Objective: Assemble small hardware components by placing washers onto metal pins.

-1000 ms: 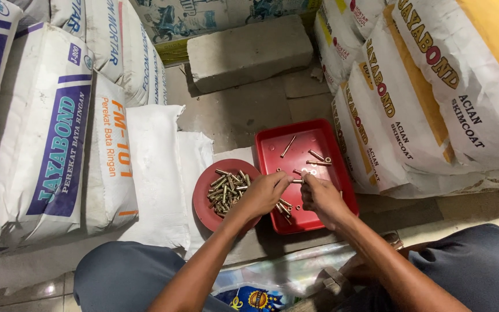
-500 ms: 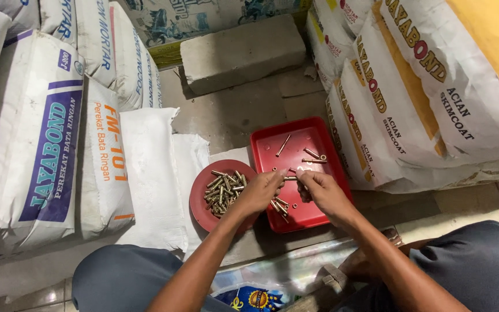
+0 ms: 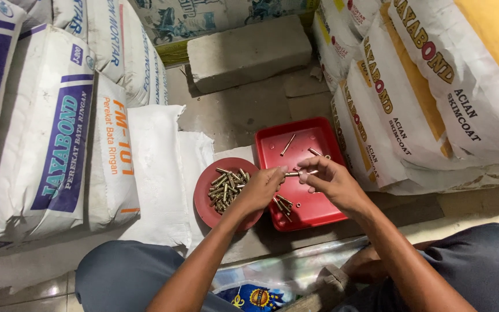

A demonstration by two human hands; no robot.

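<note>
My left hand (image 3: 260,189) and my right hand (image 3: 326,180) meet over the near part of a red square tray (image 3: 319,214), holding between their fingertips a brass-coloured bolt (image 3: 293,173) that lies level. The tray holds a few loose bolts and nuts, one long bolt (image 3: 287,145) near its far side. Left of the tray stands a round red dish (image 3: 204,203) filled with several brass-coloured bolts (image 3: 226,188). My left wrist crosses the dish's right edge.
Stacked white cement sacks (image 3: 59,138) stand at the left and more sacks (image 3: 434,98) at the right. A grey concrete block (image 3: 248,51) lies at the back. Flat white bags (image 3: 163,173) lie left of the dish. My knees are at the bottom.
The view has shifted slightly. Both hands have lifted a little and come together on the bolt between them.
</note>
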